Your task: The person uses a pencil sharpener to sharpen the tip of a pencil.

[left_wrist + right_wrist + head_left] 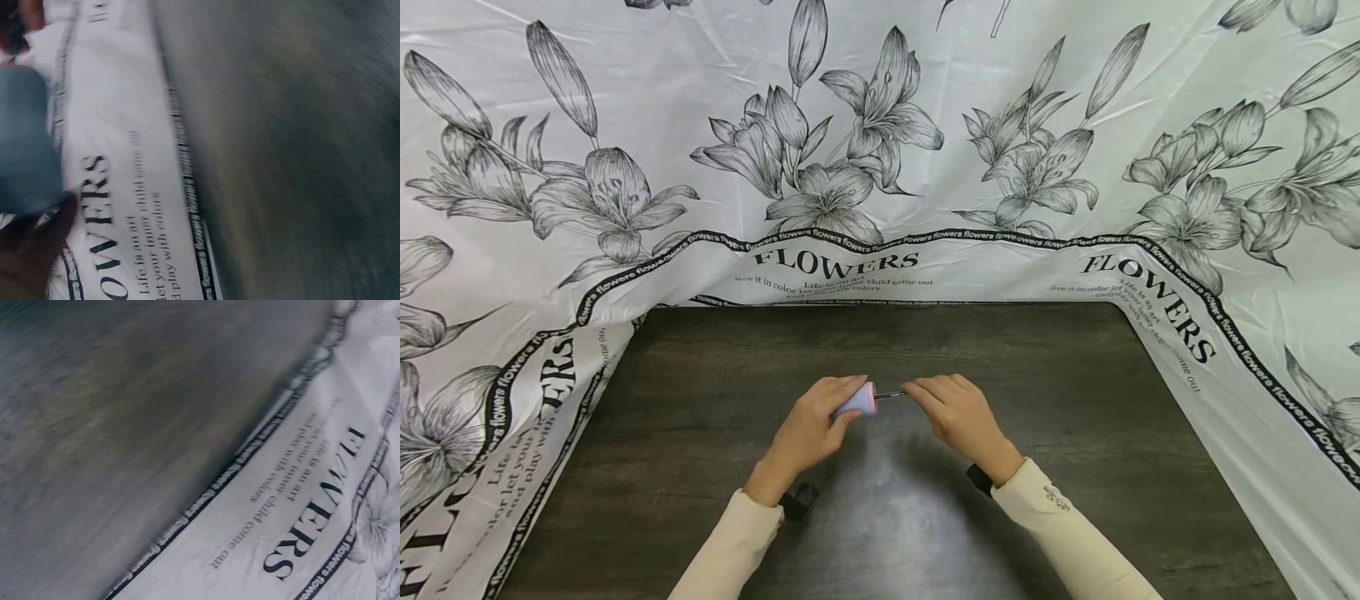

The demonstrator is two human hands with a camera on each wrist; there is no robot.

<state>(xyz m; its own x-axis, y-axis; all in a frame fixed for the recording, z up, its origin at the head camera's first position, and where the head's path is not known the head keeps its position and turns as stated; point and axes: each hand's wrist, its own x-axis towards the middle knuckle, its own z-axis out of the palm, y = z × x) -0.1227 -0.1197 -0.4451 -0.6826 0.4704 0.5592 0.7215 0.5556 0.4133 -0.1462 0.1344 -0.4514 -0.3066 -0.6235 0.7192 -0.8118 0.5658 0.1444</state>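
Note:
In the head view my left hand grips a small lilac cup-shaped object with a pink rim; its fingers lie over the top and the thumb is below. A thin dark pencil-like stick runs from the pink end to my right hand, which pinches its other end. Both hands are above the table. At the left wrist view's edge the cup-shaped object looks blue-grey and blurred. Whether the stick's tip is inside it cannot be told. Neither hand shows in the right wrist view.
Beneath the hands is a dark wood-grain table. White sheeting printed with lilies and lettering hangs behind it and along its sides. Dark wrist straps sit by the cream sleeves.

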